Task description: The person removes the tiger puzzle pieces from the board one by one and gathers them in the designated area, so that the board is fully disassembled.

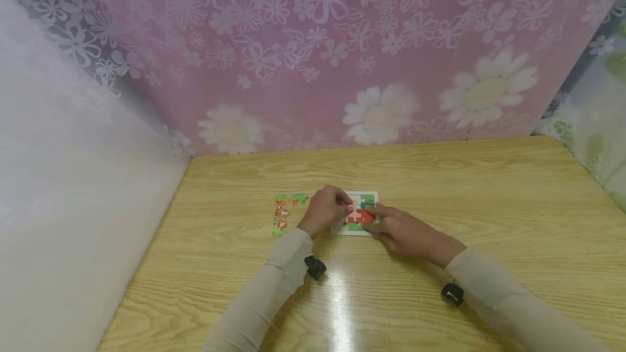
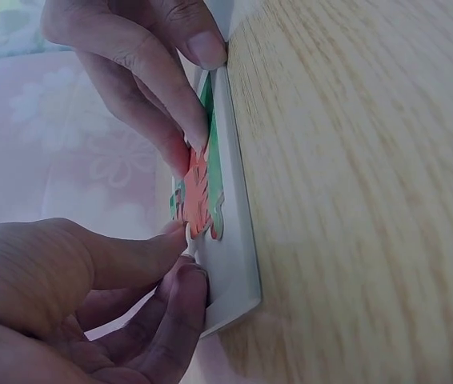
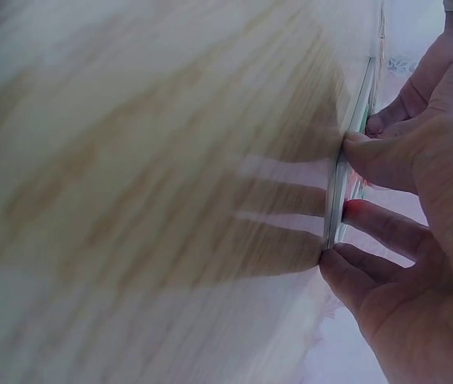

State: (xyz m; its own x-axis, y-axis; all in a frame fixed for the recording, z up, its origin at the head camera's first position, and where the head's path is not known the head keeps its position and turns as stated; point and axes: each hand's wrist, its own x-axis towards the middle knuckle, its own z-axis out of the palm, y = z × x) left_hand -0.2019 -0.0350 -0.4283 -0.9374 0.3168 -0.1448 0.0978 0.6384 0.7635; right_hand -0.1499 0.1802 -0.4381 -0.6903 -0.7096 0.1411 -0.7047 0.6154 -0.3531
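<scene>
A white puzzle tray (image 1: 337, 230) lies on the table with several joined jigsaw pieces in it, showing a red figure on green. My left hand (image 1: 326, 208) comes in from the left and pinches a jigsaw piece (image 1: 353, 209) at the left edge of the joined part. In the left wrist view the left thumb meets the red pieces (image 2: 198, 188), with the other fingers curled below it over the tray. My right hand (image 1: 403, 230) holds the tray's right side. Its thumb (image 3: 358, 142) is at the tray's edge and one fingertip rests on the red pieces.
Left of the tray lie loose jigsaw pieces: a column with an orange animal (image 1: 281, 219) and a green and orange piece (image 1: 298, 199). The wooden table (image 1: 479, 194) is backed by a pink flowered curtain (image 1: 303, 86), with a pale curtain (image 1: 73, 178) at the left.
</scene>
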